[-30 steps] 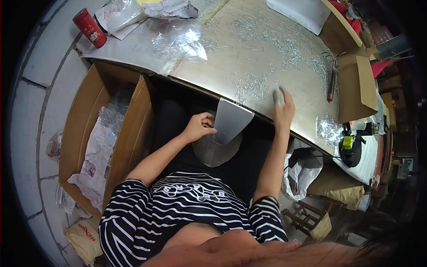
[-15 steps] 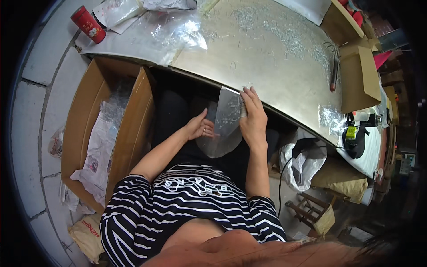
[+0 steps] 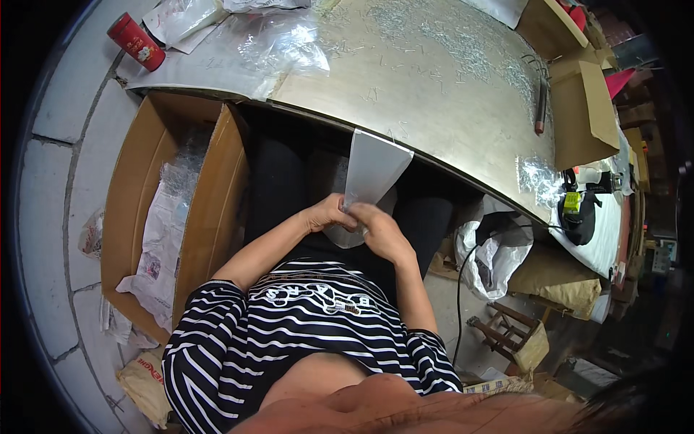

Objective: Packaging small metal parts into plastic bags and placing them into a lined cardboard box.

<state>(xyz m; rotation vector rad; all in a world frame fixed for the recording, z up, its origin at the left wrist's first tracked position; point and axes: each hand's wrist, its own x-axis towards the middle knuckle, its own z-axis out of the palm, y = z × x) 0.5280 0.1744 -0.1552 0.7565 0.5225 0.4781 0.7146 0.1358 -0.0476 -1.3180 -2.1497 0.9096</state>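
Observation:
A grey sheet-like chute (image 3: 376, 168) hangs from the table's near edge, wide at the top and narrowing downward. My left hand (image 3: 329, 213) is closed at its narrow lower end, fingers curled. There my right hand (image 3: 381, 230) meets it, fingers drawn together and slightly blurred. What the fingers pinch is hidden or too small to name. Beneath the hands shows a pale, rounded, see-through surface (image 3: 348, 237) between my knees. Several thin metal pins (image 3: 470, 54) lie scattered on the metal tabletop (image 3: 434, 116).
A cardboard box (image 3: 199, 239) with paper and clear plastic stands at my left. A red can (image 3: 136, 42) and clear bags (image 3: 282, 43) lie at the table's far left. At right are an open carton (image 3: 587, 119), a white sack (image 3: 491, 267) and a small wooden stool (image 3: 510, 336).
Both hands have come together at the chute's lower end. My right hand has left the chute's upper right side, moving down and left. The pins on the chute no longer show.

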